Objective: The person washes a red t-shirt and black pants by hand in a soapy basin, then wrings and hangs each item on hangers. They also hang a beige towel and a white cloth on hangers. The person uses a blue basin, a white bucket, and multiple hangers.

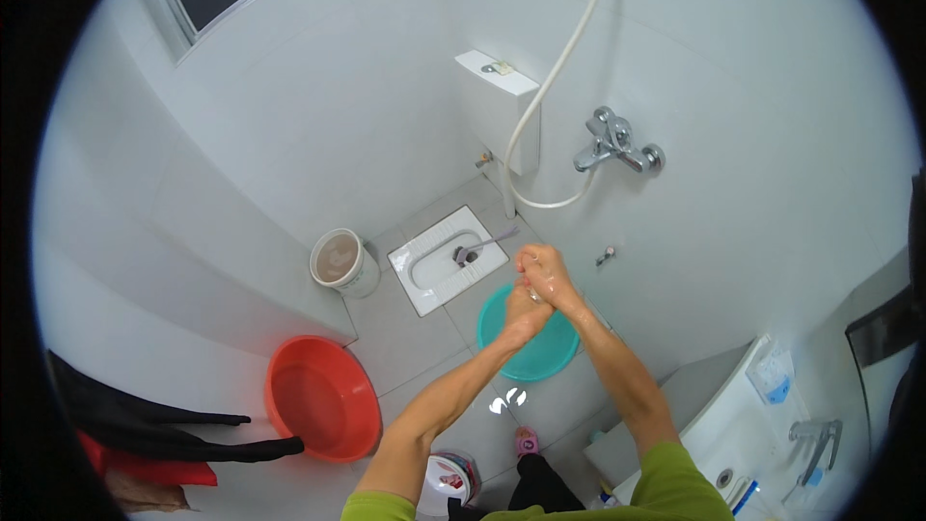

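My two hands are pressed together above a teal basin (540, 363) on the floor. My right hand (546, 271) is closed, its curled fingers uppermost, with wet, shiny skin. Just below it, my left hand (524, 314) is also closed, its fingers against the right hand. A small whitish patch shows between them; whether it is foam or a solid thing cannot be made out. Both bare forearms come out of yellow-green sleeves. Beyond the hands lies a white squat toilet (422, 298) with a purple-grey brush (465, 255) in it.
A red basin (281, 372) and a white bucket (361, 278) of murky liquid stand left. On the right wall hang a chrome mixer tap (612, 141) and a white hose (551, 80). A washbasin (702, 453) is near right; dark clothes (159, 413) hang left.
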A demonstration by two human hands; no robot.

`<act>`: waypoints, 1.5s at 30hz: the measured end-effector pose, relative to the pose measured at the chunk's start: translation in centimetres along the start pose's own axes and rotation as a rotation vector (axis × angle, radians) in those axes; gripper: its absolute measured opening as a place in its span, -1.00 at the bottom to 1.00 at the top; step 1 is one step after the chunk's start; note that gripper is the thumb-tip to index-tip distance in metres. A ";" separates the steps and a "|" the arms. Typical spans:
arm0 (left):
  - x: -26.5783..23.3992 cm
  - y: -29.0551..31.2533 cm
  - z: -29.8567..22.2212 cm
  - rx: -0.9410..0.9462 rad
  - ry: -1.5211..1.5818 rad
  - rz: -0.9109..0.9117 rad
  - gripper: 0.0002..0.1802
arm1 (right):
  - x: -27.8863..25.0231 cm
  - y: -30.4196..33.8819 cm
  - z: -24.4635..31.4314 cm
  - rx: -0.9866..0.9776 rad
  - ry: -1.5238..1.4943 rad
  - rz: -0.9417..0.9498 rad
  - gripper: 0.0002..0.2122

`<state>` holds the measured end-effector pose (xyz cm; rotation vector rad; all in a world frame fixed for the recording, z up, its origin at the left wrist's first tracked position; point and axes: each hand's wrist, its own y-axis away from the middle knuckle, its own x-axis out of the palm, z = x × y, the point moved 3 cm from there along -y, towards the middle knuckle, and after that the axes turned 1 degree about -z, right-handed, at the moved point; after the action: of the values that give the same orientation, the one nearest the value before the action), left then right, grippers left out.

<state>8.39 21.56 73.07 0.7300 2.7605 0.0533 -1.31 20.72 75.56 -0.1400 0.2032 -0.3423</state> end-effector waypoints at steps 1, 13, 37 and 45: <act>0.3 -0.7 0.3 0.060 -0.013 -0.055 -0.58 | 0.0 -0.5 -0.1 -0.047 0.055 -0.041 -0.80; -3.5 -1.2 1.6 0.150 -0.174 -0.342 -0.40 | 3.7 -2.6 0.3 -0.141 0.135 -0.201 -0.81; -30.5 57.5 14.3 -0.553 0.468 -1.022 0.04 | 38.2 32.8 22.0 0.051 -0.213 1.011 -0.76; -34.8 64.1 9.3 -0.066 0.252 -0.762 -0.60 | 43.9 42.1 25.6 -0.136 -0.086 1.340 -0.73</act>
<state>70.66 60.07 80.16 -0.3972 3.0577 0.0795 58.19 47.37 85.60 -0.1252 0.1961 1.0102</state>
